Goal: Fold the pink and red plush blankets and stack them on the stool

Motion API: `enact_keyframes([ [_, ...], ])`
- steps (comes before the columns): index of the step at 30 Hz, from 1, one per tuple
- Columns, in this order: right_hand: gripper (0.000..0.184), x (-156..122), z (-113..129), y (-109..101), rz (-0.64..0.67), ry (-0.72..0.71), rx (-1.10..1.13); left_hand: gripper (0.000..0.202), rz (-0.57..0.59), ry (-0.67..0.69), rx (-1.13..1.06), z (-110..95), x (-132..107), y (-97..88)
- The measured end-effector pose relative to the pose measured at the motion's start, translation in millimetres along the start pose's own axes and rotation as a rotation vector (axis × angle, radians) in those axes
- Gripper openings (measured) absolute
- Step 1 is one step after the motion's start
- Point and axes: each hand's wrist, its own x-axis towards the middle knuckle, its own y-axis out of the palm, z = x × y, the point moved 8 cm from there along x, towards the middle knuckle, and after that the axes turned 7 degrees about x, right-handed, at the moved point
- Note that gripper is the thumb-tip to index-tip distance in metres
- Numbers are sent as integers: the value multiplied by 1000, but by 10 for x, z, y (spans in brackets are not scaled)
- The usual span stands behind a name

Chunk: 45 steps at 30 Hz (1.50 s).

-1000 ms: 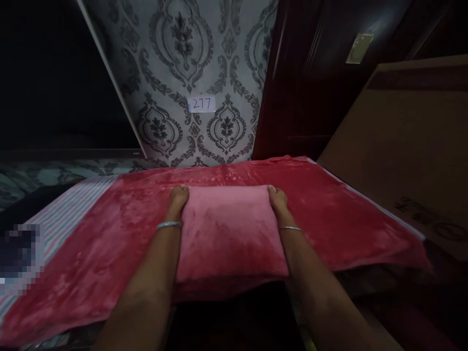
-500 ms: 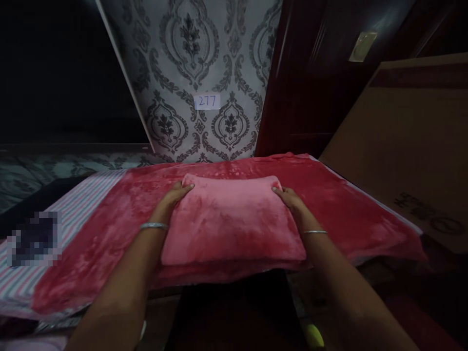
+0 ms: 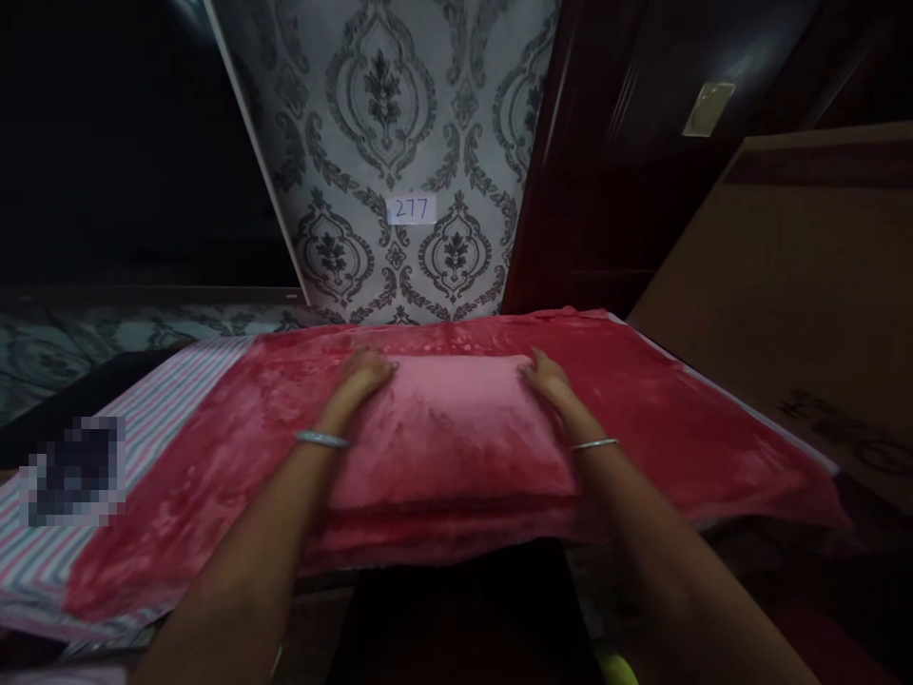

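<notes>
A folded pink plush cloth (image 3: 456, 428), shading to red at its near side, lies on a red plush blanket (image 3: 642, 409) spread over the surface. My left hand (image 3: 365, 369), with a bangle on its wrist, is at the cloth's far left corner, thumb on top and the other fingers partly hidden and blurred. At the far right corner my right hand (image 3: 546, 373), also with a bangle, pinches the cloth's edge between thumb and fingers. The cloth's near edge rests close to the blanket's front edge.
Striped fabric (image 3: 178, 390) shows beneath the blanket at left, with a pixelated dark object (image 3: 75, 471) on it. A large dark screen (image 3: 135, 152) stands behind at left. A cardboard box (image 3: 799, 285) leans at right. A paper label (image 3: 412, 208) is on the patterned wall.
Both hands have moved slightly closer together, still at the cloth's far corners. The cloth's far edge sits flatter and a little lower in view. The camera has shifted slightly.
</notes>
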Motion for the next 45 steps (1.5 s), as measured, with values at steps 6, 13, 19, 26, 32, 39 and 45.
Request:
enact_keyframes([
  [6,52,-256,379,572,66,-312,-444,65,92,261,295,-314,-310,495],
  [13,54,-456,86,759,3,-370,-541,68,52,346,484,-202,-440,647],
  [19,55,-419,100,751,8,-355,-546,63,-6,322,416,-207,-431,571],
  [26,54,-433,114,742,14,-351,-554,59,-67,136,418,-46,-371,443],
  [32,53,-411,77,748,9,-358,-541,55,-54,61,338,93,-319,388],
  [39,52,-379,22,784,10,-331,-551,53,-17,24,271,201,-298,393],
  [45,52,-404,91,765,0,-334,-533,56,-9,68,292,199,-273,409],
])
